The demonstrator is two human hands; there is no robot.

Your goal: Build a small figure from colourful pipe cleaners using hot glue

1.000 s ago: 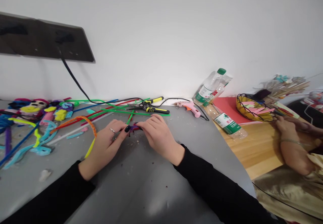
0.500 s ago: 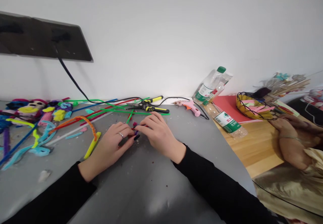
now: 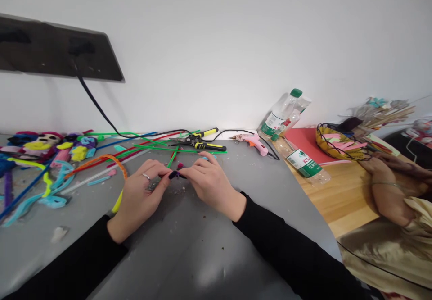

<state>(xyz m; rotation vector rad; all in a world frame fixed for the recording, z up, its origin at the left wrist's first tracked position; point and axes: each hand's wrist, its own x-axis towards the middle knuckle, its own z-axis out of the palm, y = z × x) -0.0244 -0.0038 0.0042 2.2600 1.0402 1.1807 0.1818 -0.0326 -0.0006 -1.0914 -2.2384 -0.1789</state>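
Note:
My left hand, with a ring on one finger, is closed in a pinch over the grey table. Its thumb and fingertips meet those of my right hand, which is pinched too. Between the fingertips shows a tiny purple piece, apparently a bit of pipe cleaner; fingers and dark nails hide most of it. Just beyond lie a small magenta scrap and crossed green pipe cleaners. A yellow pipe cleaner is partly covered by my left hand.
Black-and-yellow pliers and a pink glue gun with its cord lie near the wall. Left are colourful fuzzy figures and loose pipe cleaners. Right are plastic bottles, a yellow basket and another person's arm.
My left hand has drawn back slightly to the left and turned, its fingers lifted. My right hand has stayed nearly in place. The purple piece remains between the fingertips.

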